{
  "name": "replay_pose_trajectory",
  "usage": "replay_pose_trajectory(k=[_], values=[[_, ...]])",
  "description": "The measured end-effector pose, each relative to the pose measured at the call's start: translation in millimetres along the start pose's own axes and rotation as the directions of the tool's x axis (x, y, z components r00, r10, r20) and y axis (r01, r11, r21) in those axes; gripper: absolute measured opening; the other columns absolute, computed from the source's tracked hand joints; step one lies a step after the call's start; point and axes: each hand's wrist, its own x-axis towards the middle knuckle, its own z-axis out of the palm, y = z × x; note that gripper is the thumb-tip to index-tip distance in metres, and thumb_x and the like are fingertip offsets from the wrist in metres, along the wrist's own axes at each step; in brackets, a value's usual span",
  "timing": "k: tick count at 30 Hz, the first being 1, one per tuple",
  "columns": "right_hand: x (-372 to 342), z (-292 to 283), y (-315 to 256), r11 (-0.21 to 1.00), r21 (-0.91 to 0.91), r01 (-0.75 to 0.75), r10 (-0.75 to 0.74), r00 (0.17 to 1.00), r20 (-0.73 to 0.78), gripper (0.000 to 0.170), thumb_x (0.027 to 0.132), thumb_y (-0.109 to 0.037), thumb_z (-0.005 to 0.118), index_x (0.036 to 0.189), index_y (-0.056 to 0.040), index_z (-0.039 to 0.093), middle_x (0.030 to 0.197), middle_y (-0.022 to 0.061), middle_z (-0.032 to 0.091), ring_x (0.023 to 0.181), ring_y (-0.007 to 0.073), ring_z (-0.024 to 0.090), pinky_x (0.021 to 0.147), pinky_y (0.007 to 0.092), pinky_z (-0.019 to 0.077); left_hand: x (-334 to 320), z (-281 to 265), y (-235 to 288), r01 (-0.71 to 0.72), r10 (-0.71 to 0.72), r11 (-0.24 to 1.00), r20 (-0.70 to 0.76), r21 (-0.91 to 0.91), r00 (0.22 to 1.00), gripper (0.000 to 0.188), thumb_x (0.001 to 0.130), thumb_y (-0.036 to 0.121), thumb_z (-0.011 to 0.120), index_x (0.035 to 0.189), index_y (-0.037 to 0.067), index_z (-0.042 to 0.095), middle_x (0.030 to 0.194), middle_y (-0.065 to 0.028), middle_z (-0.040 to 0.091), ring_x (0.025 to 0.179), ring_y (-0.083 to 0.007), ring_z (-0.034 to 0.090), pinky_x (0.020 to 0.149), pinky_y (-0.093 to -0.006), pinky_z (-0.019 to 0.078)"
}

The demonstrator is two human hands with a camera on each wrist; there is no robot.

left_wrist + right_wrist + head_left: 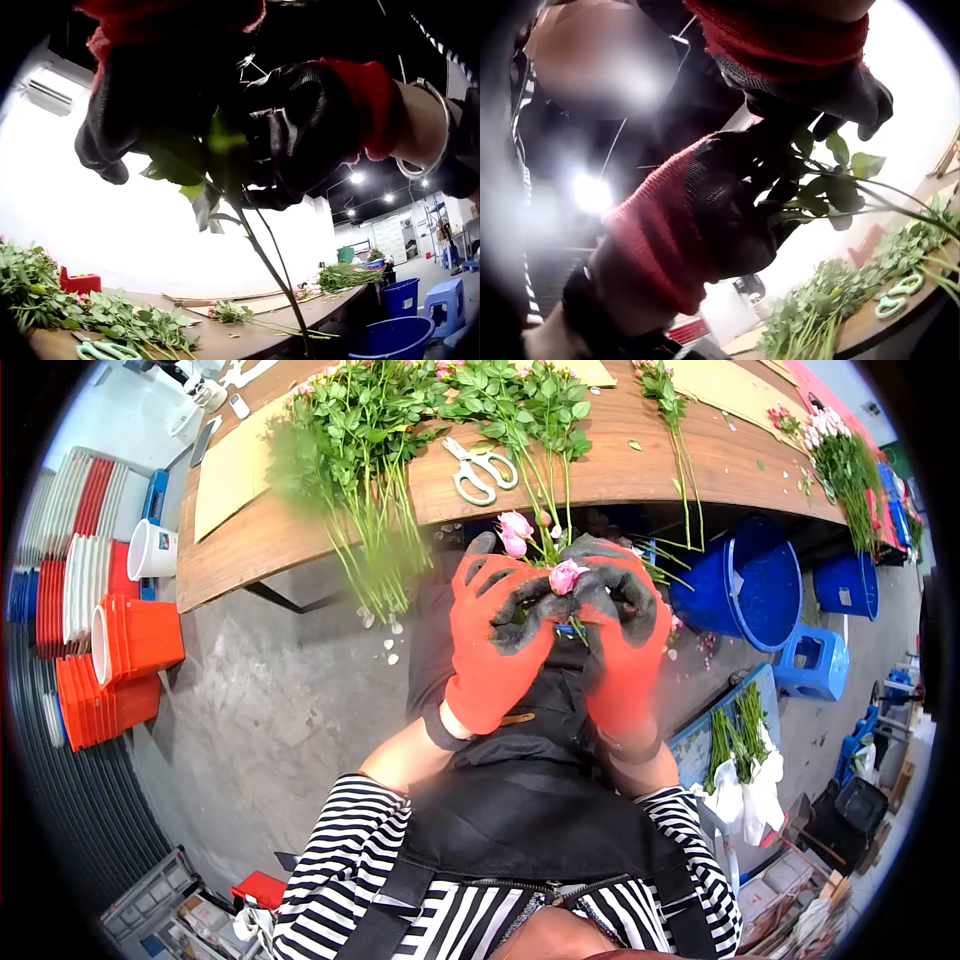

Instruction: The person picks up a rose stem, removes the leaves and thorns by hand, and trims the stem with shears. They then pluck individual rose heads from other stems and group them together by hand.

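Note:
Both hands wear red gloves with black palms and fingers. The left hand (500,625) and the right hand (625,630) meet around a pink rose (565,576), pinching it with thumbs and curled fingers. Behind the fingertips show paler pink roses (514,532); whether they share its stem is unclear. In the left wrist view, green leaves (201,202) and a long stem (264,259) hang below the left hand (120,105) and right hand (300,127). The right wrist view has leaves (840,191) beside the left hand (697,210), under the right hand (810,82). Fingers partly hide the bloom.
Leafy rose bunches (360,440), green-handled scissors (483,472) and cardboard (235,465) lie on the wooden table (270,525) ahead. Blue buckets (745,585) and a blue stool (812,663) stand at right. Orange crates (135,640) are stacked at left.

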Motion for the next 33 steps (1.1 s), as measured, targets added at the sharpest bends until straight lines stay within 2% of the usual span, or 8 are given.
replay_pose_trajectory(k=[6,9,11,13,17,22,26,33], values=[[8.7,-8.3,17.6,0.813,0.535,-0.23,0.209,0.973,0.101,0.039,0.079,0.0,0.061,0.118,0.0024,0.06,0.12,0.0105,0.061,0.114,0.0199,0.056,0.1,0.033,0.0413,1.4,-4.7,1.0,-0.041,0.04,0.999,0.048,0.034,0.998,0.03,0.066,-0.002,0.067,0.096,0.0,0.067,0.096,-0.0111,0.062,0.096,-0.0299,0.055,0.09,-0.0387,0.0439],[14.5,-5.0,-2.4,0.992,0.123,-0.038,0.055,0.989,-0.135,0.045,0.081,-0.002,0.063,0.125,0.0036,0.056,0.122,0.011,0.061,0.114,0.0191,0.056,0.101,0.0325,0.0414,2.8,-7.8,3.3,-0.074,0.065,0.984,0.06,0.165,0.996,0.032,0.065,0.002,0.071,0.097,0.007,0.07,0.094,-0.007,0.063,0.099,-0.0311,0.053,0.098,-0.0446,0.0371],[16.2,-13.1,-23.9,0.956,-0.257,0.143,-0.131,0.989,0.064,0.044,0.077,-0.008,0.072,0.12,-0.0047,0.063,0.125,0.0093,0.061,0.12,0.0252,0.052,0.106,0.039,0.0379,2.6,-8.5,5.5,-0.107,0.092,0.965,0.07,0.242,0.993,0.034,0.063,0.005,0.074,0.097,0.01,0.071,0.093,-0.0047,0.063,0.1,-0.0315,0.052,0.103,-0.048,0.0331],[20.6,-20.9,-42.3,0.606,-0.641,0.47,-0.255,0.879,0.403,0.043,0.074,-0.012,0.076,0.116,-0.0108,0.068,0.126,0.0076,0.06,0.124,0.0291,0.049,0.108,0.0427,0.0349,3.5,-9.1,7.0,-0.149,0.13,0.944,0.083,0.296,0.988,0.037,0.061,0.006,0.075,0.098,0.01,0.071,0.093,-0.0037,0.063,0.1,-0.0313,0.051,0.105,-0.0491,0.0316],[25.8,-19.9,-54.7,0.174,-0.746,0.642,-0.246,0.762,0.599,0.035,0.066,-0.015,0.078,0.1,-0.0159,0.07,0.118,0.0049,0.062,0.124,0.0338,0.047,0.109,0.0538,0.0288,4.1,-14.1,14.0,-0.296,0.247,0.861,0.168,0.413,0.954,0.038,0.06,0.009,0.076,0.098,0.013,0.071,0.093,-0.0011,0.062,0.099,-0.0294,0.052,0.107,-0.0552,0.0294],[40.7,-38.7,-63.8,0.358,-0.726,0.586,0.056,0.763,0.644,0.043,0.067,-0.014,0.077,0.108,-0.0101,0.065,0.113,0.0093,0.061,0.112,0.0311,0.056,0.106,0.0509,0.0344,-0.3,-14.7,9.3,-0.496,0.396,0.746,0.304,0.445,0.867,0.045,0.056,0.013,0.076,0.1,0.017,0.072,0.094,0.0016,0.062,0.097,-0.0281,0.053,0.109,-0.0584,0.0283],[37.7,-72.4,-31.6,0.761,-0.637,0.123,0.203,0.887,0.414,0.047,0.068,-0.014,0.078,0.112,-0.0074,0.064,0.113,0.011,0.063,0.113,0.033,0.055,0.104,0.0439,0.0371,0.7,-14.8,7.9,-0.508,0.407,0.766,0.315,0.394,0.857,0.04,0.057,0.012,0.077,0.096,0.016,0.071,0.092,0.0027,0.062,0.094,-0.0263,0.055,0.108,-0.0602,0.029],[35.5,-41.4,-70.6,0.372,-0.667,0.646,-0.007,0.72,0.694,0.049,0.062,-0.016,0.082,0.108,-0.0157,0.065,0.114,0.0045,0.062,0.115,0.0297,0.054,0.106,0.0512,0.034,8.0,-17.9,6.3,-0.481,0.337,0.772,0.374,0.415,0.864,0.038,0.057,0.01,0.077,0.094,0.017,0.072,0.093,0.0021,0.063,0.096,-0.0271,0.057,0.108,-0.0618,0.0283]])
